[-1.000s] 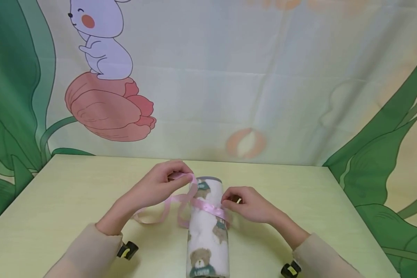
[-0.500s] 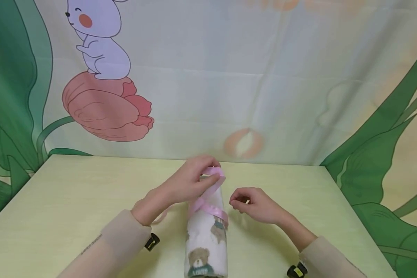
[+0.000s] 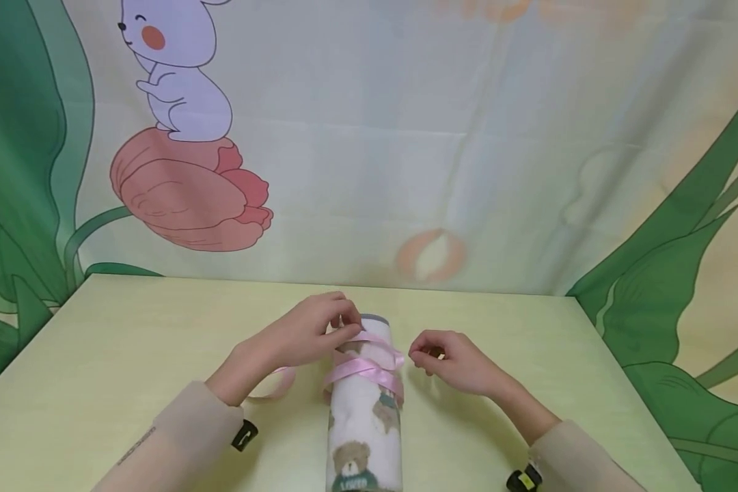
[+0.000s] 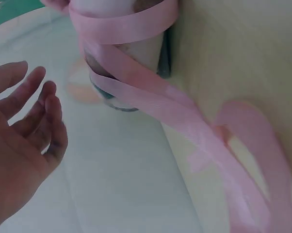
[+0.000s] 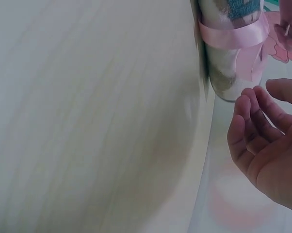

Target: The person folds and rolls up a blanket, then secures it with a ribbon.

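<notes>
A rolled towel (image 3: 364, 424), white with brown bears and green lettered patches, lies lengthwise in front of me in the head view. Pink ribbon (image 3: 369, 372) goes round its middle, and a second stretch crosses its far part. From the towel's left side a loose length of ribbon (image 4: 255, 128) trails off in loops in the left wrist view. My left hand (image 3: 310, 331) is over the towel's far left side, fingers loosely bent with nothing between them. To the towel's right, my right hand (image 3: 455, 361) hovers apart from it; its bent fingers (image 5: 235, 128) hold nothing.
The pale yellow tabletop (image 3: 160, 342) extends on both sides of the towel. Behind its far edge hangs a printed cloth backdrop (image 3: 357, 171) with a rabbit, a pink flower and green leaves. Dark wrist cameras (image 3: 244, 434) sit at both sleeves.
My left hand carried the ribbon rightward across the towel, then released it and drew back left. The ribbon now lies across the far part. My right hand moved slightly right, off the towel.
</notes>
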### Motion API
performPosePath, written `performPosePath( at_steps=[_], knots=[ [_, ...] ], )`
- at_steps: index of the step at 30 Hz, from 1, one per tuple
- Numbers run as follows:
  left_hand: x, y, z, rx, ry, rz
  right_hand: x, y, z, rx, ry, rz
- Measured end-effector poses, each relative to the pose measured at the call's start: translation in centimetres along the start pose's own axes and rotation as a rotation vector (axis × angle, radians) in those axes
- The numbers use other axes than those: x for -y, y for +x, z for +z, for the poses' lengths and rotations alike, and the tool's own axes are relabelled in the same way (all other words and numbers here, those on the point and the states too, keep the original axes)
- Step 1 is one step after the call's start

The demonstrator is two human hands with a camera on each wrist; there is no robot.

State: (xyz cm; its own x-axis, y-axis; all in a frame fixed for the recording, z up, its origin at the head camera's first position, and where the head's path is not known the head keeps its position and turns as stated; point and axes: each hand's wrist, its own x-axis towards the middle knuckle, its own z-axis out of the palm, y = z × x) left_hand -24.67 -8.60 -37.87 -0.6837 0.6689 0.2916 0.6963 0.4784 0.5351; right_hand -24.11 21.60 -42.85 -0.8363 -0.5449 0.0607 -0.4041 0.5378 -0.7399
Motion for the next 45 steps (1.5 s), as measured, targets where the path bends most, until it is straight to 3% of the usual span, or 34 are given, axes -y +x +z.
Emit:
performPosePath(
  at_steps=[6,10,19,27,35,45],
  knots=[
    [0.6,-1.5,0.9,0.083,-0.104,-0.059,1.1,1.8,0.8,-0.082,-0.056,-0.077],
    [0.9,-2.2,1.4,0.088,-0.091,-0.074,2.0,3.1,1.4,-0.099,-0.067,-0.116],
    [0.9,-2.6,2.2,0.123,-0.021,-0.033,2.5,4.8,2.4,-0.076,-0.175,-0.198],
    [0.9,-3.0,2.7,0.140,-0.039,-0.073,1.8,4.2,2.0,-0.213,-0.154,-0.130],
    [1.4,-3.3,2.9,0.181,-0.142,-0.076,1.0,2.9,0.6,-0.349,0.046,-0.044],
    [1.6,-3.5,3.1,0.173,-0.195,-0.092,0.2,1.5,-0.8,-0.534,0.115,0.000]
  ],
)
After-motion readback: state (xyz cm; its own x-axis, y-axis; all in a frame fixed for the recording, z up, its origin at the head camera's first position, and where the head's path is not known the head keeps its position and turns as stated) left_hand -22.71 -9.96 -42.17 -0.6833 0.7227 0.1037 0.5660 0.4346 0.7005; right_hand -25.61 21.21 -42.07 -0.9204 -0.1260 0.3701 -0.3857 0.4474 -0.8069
